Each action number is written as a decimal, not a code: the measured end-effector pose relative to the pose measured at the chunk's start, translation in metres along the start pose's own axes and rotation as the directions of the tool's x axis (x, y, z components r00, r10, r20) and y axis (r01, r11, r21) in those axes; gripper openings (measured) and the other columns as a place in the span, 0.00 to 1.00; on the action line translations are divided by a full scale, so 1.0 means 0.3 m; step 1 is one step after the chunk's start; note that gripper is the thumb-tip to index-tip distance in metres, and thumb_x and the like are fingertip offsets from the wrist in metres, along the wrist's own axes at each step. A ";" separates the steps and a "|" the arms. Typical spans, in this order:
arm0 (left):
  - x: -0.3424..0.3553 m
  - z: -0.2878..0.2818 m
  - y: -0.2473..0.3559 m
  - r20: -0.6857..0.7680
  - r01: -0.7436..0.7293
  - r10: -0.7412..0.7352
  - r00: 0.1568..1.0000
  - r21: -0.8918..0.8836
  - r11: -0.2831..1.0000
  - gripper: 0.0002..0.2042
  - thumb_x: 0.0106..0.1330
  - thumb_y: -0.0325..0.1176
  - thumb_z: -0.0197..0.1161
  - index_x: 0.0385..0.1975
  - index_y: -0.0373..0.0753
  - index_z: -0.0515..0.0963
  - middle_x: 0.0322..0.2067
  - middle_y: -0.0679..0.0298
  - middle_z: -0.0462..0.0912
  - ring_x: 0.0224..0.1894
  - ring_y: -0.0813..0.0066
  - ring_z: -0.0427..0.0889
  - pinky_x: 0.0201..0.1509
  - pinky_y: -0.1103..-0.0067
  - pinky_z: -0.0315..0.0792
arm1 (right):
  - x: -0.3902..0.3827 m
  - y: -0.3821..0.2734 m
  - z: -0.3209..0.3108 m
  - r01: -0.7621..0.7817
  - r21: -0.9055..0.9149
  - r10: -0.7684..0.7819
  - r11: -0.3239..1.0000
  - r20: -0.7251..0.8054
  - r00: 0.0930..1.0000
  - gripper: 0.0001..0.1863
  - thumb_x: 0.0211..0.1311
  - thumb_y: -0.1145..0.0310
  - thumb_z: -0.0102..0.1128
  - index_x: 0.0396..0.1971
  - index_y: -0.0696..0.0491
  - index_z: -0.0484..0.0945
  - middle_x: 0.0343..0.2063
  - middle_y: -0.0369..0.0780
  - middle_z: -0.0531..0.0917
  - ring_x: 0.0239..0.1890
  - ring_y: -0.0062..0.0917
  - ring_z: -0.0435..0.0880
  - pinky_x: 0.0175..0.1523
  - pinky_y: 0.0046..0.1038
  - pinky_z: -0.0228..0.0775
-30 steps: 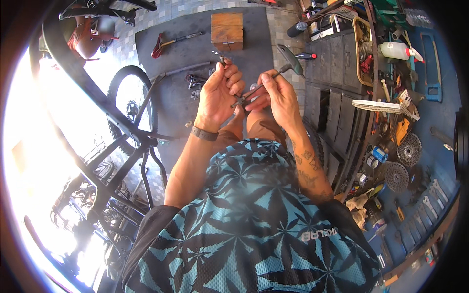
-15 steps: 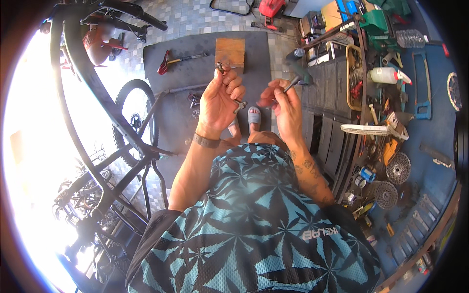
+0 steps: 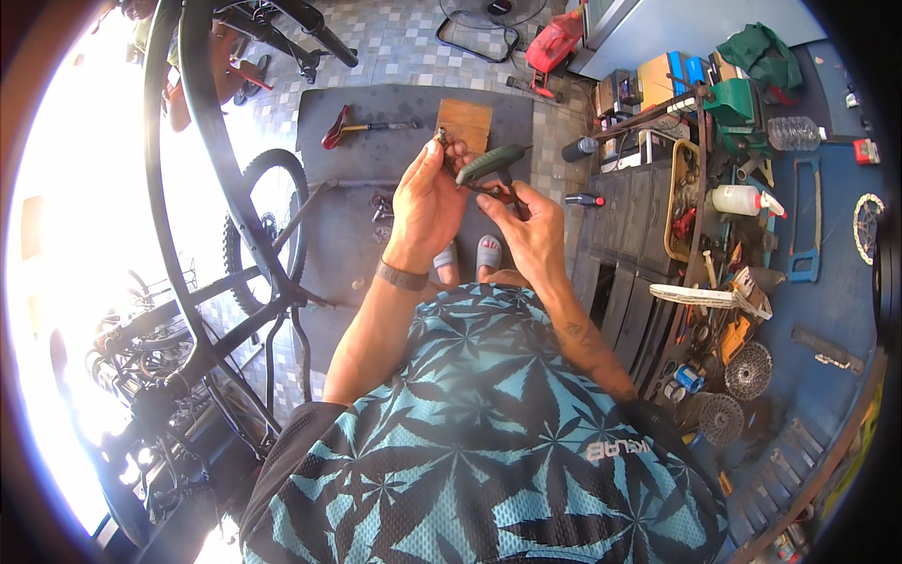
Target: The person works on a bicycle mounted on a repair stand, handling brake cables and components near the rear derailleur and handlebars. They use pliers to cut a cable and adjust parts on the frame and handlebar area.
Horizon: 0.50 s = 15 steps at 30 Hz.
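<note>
My left hand (image 3: 427, 207) is curled around a small metal part (image 3: 443, 136) whose upper end shows between thumb and fingers; its detail is too small to make out. My right hand (image 3: 526, 230) grips a hex key with a dark green T-handle (image 3: 490, 165) just beside the left hand, with the handle over the left fingertips. Whether the tool's tip touches the part is hidden. Beyond my hands a wooden block (image 3: 464, 117) stands on a dark mat (image 3: 348, 235), along with a red-headed tool (image 3: 335, 129) and a cluster of small bike parts (image 3: 382, 209).
A dark bike frame (image 3: 216, 244) with a wheel (image 3: 249, 169) is at my left, and a crouching person (image 3: 178, 94) is behind it at the upper left. On the right are dark drawers (image 3: 620, 226), a cluttered bench and a blue board (image 3: 817, 310) with tools and cassettes.
My right hand has drawn away from the left, then come back, with the T-handle now turned over the left fingers. The view has shifted, showing more floor ahead.
</note>
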<state>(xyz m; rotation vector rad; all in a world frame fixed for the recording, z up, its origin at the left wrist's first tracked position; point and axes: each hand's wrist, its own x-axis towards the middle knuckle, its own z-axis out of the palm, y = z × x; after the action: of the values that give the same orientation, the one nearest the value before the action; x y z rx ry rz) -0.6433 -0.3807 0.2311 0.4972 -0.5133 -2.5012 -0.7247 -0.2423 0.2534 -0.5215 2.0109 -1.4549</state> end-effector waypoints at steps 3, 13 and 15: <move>0.000 -0.012 0.008 0.036 0.044 -0.043 0.998 -0.006 0.999 0.12 0.83 0.43 0.54 0.53 0.43 0.76 0.49 0.67 0.81 0.51 0.69 0.80 0.61 0.63 0.72 | 0.019 -0.010 -0.024 0.253 -0.020 -0.253 0.967 -0.002 0.967 0.11 0.65 0.69 0.75 0.42 0.59 0.88 0.31 0.42 0.87 0.31 0.25 0.84 0.39 0.28 0.75; 0.005 -0.023 0.009 0.000 0.103 -0.103 0.995 -0.071 0.992 0.11 0.81 0.42 0.57 0.53 0.45 0.79 0.47 0.69 0.83 0.50 0.70 0.81 0.60 0.66 0.70 | 0.032 -0.076 -0.034 0.340 -0.241 -0.356 0.909 -0.029 0.934 0.12 0.63 0.70 0.75 0.44 0.58 0.89 0.33 0.43 0.89 0.34 0.32 0.89 0.39 0.31 0.78; 0.014 -0.023 0.014 -0.065 0.076 -0.078 0.995 -0.033 0.997 0.10 0.81 0.40 0.58 0.52 0.43 0.80 0.46 0.68 0.84 0.50 0.72 0.81 0.59 0.67 0.71 | 0.038 -0.082 -0.041 0.325 -0.226 -0.337 0.919 -0.019 0.941 0.12 0.63 0.69 0.75 0.44 0.58 0.89 0.33 0.43 0.89 0.34 0.32 0.89 0.39 0.31 0.78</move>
<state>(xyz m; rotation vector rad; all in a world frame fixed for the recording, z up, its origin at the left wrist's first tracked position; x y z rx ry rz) -0.6419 -0.3881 0.2260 0.5962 -0.4378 -2.5519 -0.7420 -0.2485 0.2766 -0.9654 2.2244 -1.4565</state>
